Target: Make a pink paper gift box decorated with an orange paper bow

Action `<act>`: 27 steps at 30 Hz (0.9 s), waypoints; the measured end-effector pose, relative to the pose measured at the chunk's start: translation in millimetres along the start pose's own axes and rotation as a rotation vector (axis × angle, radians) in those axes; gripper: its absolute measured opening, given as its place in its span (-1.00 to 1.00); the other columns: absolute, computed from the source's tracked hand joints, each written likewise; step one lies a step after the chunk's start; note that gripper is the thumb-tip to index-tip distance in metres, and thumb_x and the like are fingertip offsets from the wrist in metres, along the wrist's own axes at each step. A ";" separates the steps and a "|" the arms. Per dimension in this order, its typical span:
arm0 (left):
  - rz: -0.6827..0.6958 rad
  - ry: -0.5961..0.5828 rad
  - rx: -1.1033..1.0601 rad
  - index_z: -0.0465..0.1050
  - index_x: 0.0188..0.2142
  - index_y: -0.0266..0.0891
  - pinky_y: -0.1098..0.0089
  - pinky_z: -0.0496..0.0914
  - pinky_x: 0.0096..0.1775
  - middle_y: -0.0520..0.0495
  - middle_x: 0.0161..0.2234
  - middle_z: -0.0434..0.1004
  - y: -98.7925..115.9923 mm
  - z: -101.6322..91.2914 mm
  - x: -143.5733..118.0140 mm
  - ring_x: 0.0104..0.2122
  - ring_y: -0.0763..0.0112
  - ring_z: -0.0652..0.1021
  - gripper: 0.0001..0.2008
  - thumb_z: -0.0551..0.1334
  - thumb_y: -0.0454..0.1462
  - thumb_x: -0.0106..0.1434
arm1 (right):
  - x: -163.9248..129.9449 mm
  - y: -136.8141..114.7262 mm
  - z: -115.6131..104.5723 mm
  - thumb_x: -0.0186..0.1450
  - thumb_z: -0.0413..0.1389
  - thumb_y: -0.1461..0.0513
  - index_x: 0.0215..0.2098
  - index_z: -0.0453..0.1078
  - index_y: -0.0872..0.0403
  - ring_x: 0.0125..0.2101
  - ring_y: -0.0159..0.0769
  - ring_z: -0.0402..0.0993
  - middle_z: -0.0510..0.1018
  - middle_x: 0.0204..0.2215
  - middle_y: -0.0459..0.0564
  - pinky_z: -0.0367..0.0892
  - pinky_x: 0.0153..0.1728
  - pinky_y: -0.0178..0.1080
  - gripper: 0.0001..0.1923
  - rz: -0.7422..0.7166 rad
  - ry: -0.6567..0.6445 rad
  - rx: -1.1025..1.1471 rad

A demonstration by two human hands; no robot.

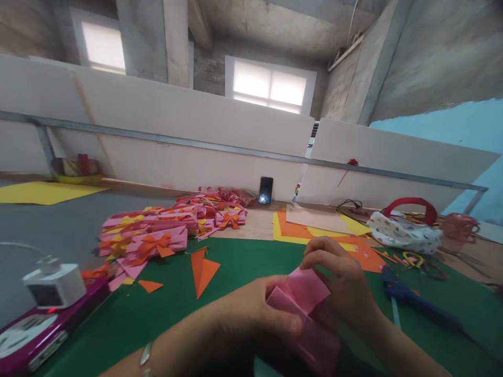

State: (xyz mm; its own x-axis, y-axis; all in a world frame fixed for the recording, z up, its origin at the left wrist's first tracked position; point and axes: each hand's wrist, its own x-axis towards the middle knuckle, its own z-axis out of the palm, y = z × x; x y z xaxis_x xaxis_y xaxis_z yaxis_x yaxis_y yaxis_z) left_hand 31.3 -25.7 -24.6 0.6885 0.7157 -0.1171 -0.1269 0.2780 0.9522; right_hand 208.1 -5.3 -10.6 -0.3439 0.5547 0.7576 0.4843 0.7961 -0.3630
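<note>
Both hands hold a folded piece of pink paper (pixel 304 293) low in the middle of the view, over a green sheet (pixel 243 262) on the table. My left hand (pixel 255 309) pinches its near edge with the thumb on top. My right hand (pixel 338 277) curls over its far right side, fingers bent down onto the fold. The lower part of the paper is hidden between my hands and blurred.
A pile of pink paper envelopes with orange and yellow bows (pixel 165 230) lies at left. Orange scraps (pixel 202 269) lie nearby. Orange and yellow sheets (pixel 310 228), a blue glue gun (pixel 408 298), scissors (pixel 416 259), a patterned bag (pixel 404 230), a phone (pixel 266 189) and a power strip (pixel 35 324) surround me.
</note>
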 end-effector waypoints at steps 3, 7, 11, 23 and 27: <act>-0.060 -0.111 -0.043 0.39 -0.14 -0.24 0.48 0.32 -0.42 -0.02 -0.39 0.47 -5.7 -7.8 0.3 -0.48 0.48 0.46 -0.52 0.32 -0.38 -0.13 | -1.0 0.4 -0.5 0.09 0.04 0.44 -0.53 0.38 0.09 -0.48 -0.37 0.30 0.30 -0.47 -0.06 0.24 -0.52 -0.33 -0.83 -0.044 0.023 -0.020; 0.043 -0.003 -0.035 0.42 -0.20 -0.30 0.45 0.34 -0.39 -0.06 -0.39 0.48 -14.8 -11.5 7.1 -0.45 0.46 0.47 -0.67 0.26 -0.37 -0.03 | -1.9 4.6 0.0 0.10 0.05 0.43 -0.47 0.43 0.11 -0.52 -0.39 0.28 0.30 -0.51 -0.07 0.22 -0.56 -0.33 -0.83 -0.105 0.007 -0.076; 0.164 0.052 -0.019 0.42 -0.21 -0.30 0.46 0.31 -0.36 -0.04 -0.39 0.47 -10.1 -7.5 9.8 -0.42 0.46 0.46 -0.65 0.33 -0.31 -0.05 | 0.3 6.4 -1.6 0.15 0.11 0.36 -0.31 0.49 0.11 -0.52 -0.37 0.32 0.38 -0.52 -0.04 0.25 -0.55 -0.33 -0.84 -0.224 0.011 -0.135; 0.392 0.130 0.136 0.41 -0.11 -0.24 0.50 0.25 -0.34 0.02 -0.37 0.42 -0.2 6.6 6.7 -0.39 0.51 0.39 -0.68 0.22 -0.20 0.14 | -0.2 1.7 -5.2 0.14 0.13 0.42 -0.34 0.47 0.09 -0.48 -0.36 0.48 0.58 -0.46 -0.01 0.36 -0.49 -0.37 -0.83 -0.318 0.033 -0.042; 0.405 0.151 0.182 0.36 -0.01 -0.18 0.43 0.32 -0.26 -0.01 -0.28 0.49 0.5 9.0 5.6 -0.29 0.41 0.46 -0.65 0.15 -0.27 0.19 | -2.4 -0.9 -2.1 0.08 0.18 0.40 -0.46 0.43 0.07 -0.58 -0.43 0.45 0.55 -0.58 -0.14 0.31 -0.54 -0.44 -0.89 -0.185 0.023 -0.034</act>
State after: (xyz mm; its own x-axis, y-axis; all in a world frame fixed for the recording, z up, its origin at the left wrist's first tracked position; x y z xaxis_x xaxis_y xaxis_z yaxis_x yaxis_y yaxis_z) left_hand 41.4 -27.3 -22.2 0.4966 0.8321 0.2471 -0.2270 -0.1503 0.9622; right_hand 210.2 -7.9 -10.9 -0.4112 0.3940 0.8220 0.4413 0.8751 -0.1986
